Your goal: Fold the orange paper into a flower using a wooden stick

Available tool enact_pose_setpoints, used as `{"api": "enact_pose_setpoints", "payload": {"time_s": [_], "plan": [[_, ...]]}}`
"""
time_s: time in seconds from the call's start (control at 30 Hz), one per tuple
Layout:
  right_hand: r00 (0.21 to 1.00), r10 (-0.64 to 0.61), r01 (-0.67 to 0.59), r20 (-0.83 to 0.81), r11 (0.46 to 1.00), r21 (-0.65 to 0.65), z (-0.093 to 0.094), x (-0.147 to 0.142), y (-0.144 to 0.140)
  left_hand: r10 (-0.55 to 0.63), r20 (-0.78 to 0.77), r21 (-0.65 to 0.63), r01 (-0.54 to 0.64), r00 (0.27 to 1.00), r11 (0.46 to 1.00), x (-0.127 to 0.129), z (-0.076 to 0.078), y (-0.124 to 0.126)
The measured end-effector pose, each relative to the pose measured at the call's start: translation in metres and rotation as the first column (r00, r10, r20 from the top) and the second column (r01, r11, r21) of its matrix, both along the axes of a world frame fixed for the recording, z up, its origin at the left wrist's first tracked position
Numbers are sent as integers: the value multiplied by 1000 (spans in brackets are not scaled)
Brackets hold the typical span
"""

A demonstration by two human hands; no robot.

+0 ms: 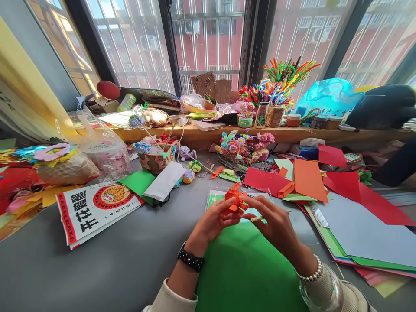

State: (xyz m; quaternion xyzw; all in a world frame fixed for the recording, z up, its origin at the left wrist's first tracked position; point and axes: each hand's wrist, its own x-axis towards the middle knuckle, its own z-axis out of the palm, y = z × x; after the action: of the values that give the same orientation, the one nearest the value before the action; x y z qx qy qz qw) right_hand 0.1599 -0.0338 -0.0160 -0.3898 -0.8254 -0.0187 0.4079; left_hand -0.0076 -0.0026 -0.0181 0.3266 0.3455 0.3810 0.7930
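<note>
- Setting: a grey table (130,260) stands before a wide barred window (208,39); a wooden sill (201,134) along the glass is crowded with craft supplies.
- Work area: one green paper sheet (247,268) lies directly in front of the person, beneath both forearms.
- Left hand (214,221): fingers closed around one orange folded paper piece (234,200), held just above the far edge of the green sheet. One black watch (191,259) sits on this wrist.
- Right hand (276,223): fingertips touch the orange piece from the right, and the fingers pinch one thin wooden stick (260,218). One pearl bracelet (310,274) circles this wrist.
- Left of the hands: one printed white bag (92,208) with red and black characters lies flat on the table.
- Right of the hands: a spread of loose coloured sheets, among them one orange sheet (308,178) and one large pale blue sheet (367,234); the red ones overlap too much to count.
- Sill: one bundle of pipe cleaners (282,80) stands upright, and one blue plastic bag (328,97) lies to its right.
</note>
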Motion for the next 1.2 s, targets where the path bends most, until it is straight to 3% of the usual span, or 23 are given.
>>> {"api": "enact_pose_setpoints", "payload": {"time_s": [0.2, 0.3, 0.37, 0.47, 0.6, 0.7, 0.77, 0.83, 0.9, 1.03, 1.13, 1.2], "plan": [[988, -36, 38, -148, 999, 8, 1, 0, 3, 24, 24, 64, -26, 999, 998, 3, 4, -2], [970, -95, 100, -223, 995, 13, 5, 2, 1, 140, -15, 246, -132, 990, 960, 4, 6, -3], [959, -121, 123, -256, 992, -10, 7, 4, 0, 229, -64, 406, -185, 971, 895, 5, 6, -5], [951, -132, 125, -281, 991, -43, 10, 6, -3, 346, -163, 639, -168, 924, 751, 8, 2, -10], [945, -124, 115, -302, 992, -47, 10, 6, -4, 585, -202, 891, -102, 785, 443, 14, -5, -15], [941, -128, 120, -314, 992, -45, 7, 2, -4, 699, -213, 973, 80, 683, 218, 19, -8, -15], [937, -130, 125, -324, 991, -39, 5, -1, -4, 728, -229, 972, 195, 646, 132, 22, -8, -15], [935, -125, 125, -332, 992, -20, 3, -4, -4, 743, -233, 967, 230, 628, 110, 24, -8, -16], [937, -115, 123, -330, 992, 3, 2, -6, -5, 744, -235, 970, 207, 626, 132, 24, -8, -16], [938, -141, 161, -316, 986, 36, 3, -5, -5, 663, -240, 970, 144, 709, 197, 22, -6, -16], [944, -192, 213, -269, 976, 54, 2, -3, -5, 604, -231, 970, 132, 763, 204, 22, -4, -15], [948, -204, 225, -246, 972, 61, 2, -3, -4, 608, -238, 968, 133, 757, 212, 23, -4, -15]]}}
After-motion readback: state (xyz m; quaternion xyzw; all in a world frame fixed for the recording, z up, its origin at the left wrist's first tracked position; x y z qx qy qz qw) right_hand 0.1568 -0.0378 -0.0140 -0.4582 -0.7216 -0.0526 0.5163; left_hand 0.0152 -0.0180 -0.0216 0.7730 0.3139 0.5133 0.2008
